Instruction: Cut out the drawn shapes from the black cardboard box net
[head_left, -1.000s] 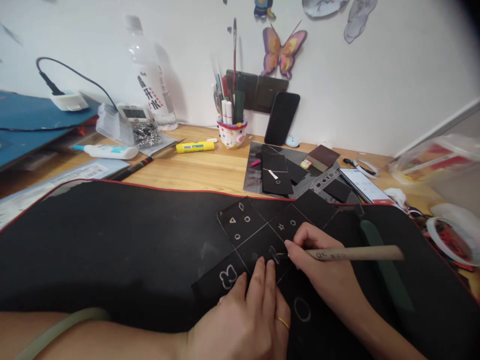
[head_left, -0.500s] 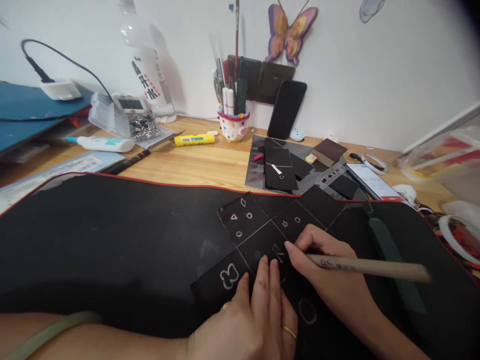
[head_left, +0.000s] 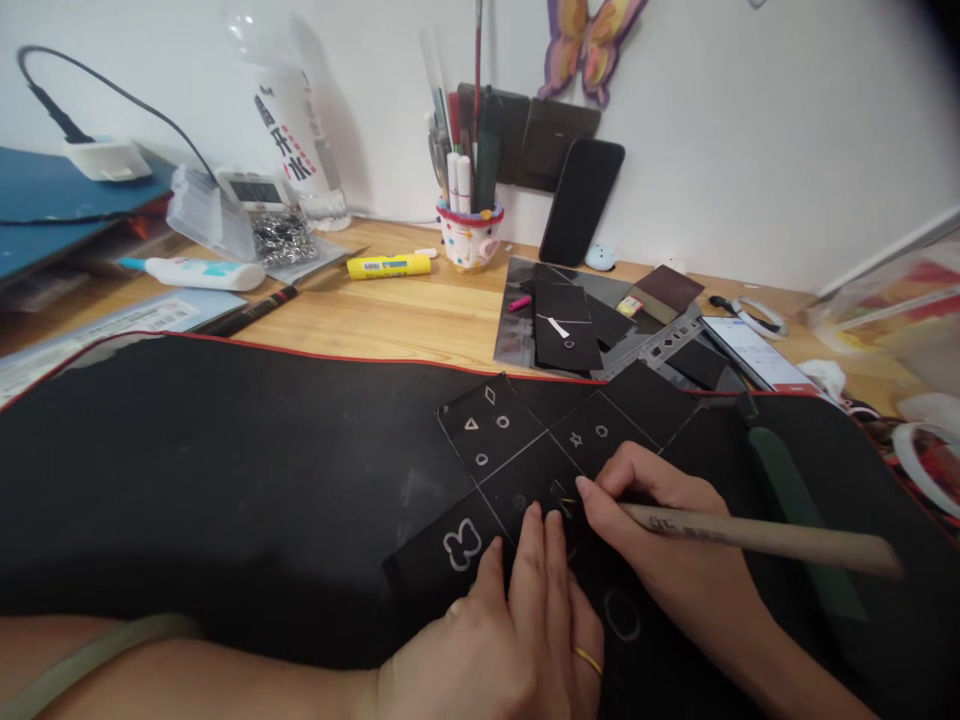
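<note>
Black paper (head_left: 517, 450) with pale ruled lines and small drawn shapes lies on a black mat (head_left: 225, 470) edged in red. My left hand (head_left: 517, 625) rests flat on the lower part of the paper, fingers extended, a ring on one finger. Just right of those fingertips, my right hand (head_left: 660, 520) is closed round a light wooden-handled tool (head_left: 765, 533), its handle pointing right. The tool's thin tip touches or nearly touches the paper beside a small angular mark. A curved outline (head_left: 461, 545) is drawn left of my left hand, and a faint circle (head_left: 622, 615) is to its right.
Behind the mat stand a pen cup (head_left: 469, 235), a black phone (head_left: 583, 203) and a bottle (head_left: 300, 150). A yellow tube (head_left: 388, 266) lies at centre-left. Black paper pieces and a plastic stencil (head_left: 667, 345) lie at the back right, near a lit phone (head_left: 757, 350). A green strip (head_left: 806, 520) lies on the mat.
The camera view has shifted slightly, so the background sits a little higher. My left hand stays on the paper, and the tool's handle end has swung slightly to the right.
</note>
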